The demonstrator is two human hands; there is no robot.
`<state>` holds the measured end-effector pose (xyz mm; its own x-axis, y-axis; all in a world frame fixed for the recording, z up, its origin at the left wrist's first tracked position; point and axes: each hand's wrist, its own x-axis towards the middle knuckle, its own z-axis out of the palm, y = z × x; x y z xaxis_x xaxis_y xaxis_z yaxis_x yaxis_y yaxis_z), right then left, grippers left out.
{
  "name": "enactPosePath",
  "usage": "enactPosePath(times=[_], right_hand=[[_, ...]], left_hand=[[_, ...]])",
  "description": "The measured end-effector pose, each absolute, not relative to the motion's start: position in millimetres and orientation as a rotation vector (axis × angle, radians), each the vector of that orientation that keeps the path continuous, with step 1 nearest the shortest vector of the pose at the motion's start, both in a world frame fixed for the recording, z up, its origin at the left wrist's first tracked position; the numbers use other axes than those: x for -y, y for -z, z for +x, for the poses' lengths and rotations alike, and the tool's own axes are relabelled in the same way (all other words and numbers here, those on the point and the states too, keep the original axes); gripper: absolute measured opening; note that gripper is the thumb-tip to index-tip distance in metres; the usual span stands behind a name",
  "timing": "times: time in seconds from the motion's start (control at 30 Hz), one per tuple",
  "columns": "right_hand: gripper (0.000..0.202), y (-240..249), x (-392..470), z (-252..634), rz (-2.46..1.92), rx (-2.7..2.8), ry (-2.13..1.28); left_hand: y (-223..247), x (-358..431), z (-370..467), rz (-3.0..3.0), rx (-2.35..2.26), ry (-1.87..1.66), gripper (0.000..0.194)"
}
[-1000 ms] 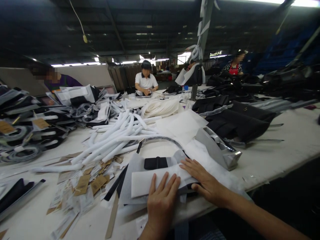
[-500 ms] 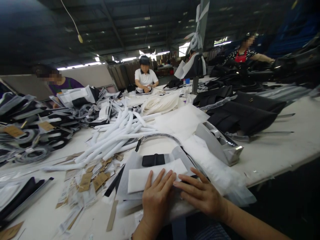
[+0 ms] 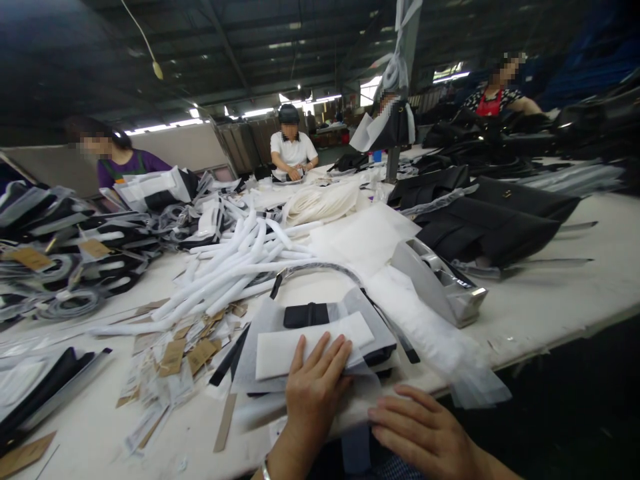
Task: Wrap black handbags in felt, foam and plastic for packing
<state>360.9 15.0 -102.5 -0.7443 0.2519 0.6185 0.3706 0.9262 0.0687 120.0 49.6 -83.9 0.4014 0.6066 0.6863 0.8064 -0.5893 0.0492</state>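
My left hand (image 3: 317,380) lies flat with fingers spread on a white foam strip (image 3: 285,351). The strip rests across a black bag (image 3: 383,353) that is covered with thin translucent sheet. A small black strap tab (image 3: 306,315) shows just beyond the strip, and the bag's wrapped handle (image 3: 325,267) arches behind it. My right hand (image 3: 425,423) is off the bag, near the table's front edge, its fingers stretched out and holding nothing.
A grey tape dispenser (image 3: 437,283) stands right of the bag. White foam tubes (image 3: 235,267) and brown tags (image 3: 203,355) lie to the left. Black bags (image 3: 485,220) are piled at the right. Several people work around the table, one in a white shirt (image 3: 293,152).
My right hand has lifted off the bag and moved down and right toward the table edge, uncovering the bag's right corner. My left hand stays on the foam strip.
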Motion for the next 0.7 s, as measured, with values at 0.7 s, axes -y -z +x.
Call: enactPosePath(times=[0.7], right_hand=[[0.034,85,-47,333,-0.904,2.178,0.287]], left_hand=[[83,-48,117,-2.433,1.179,0.88,0.036]])
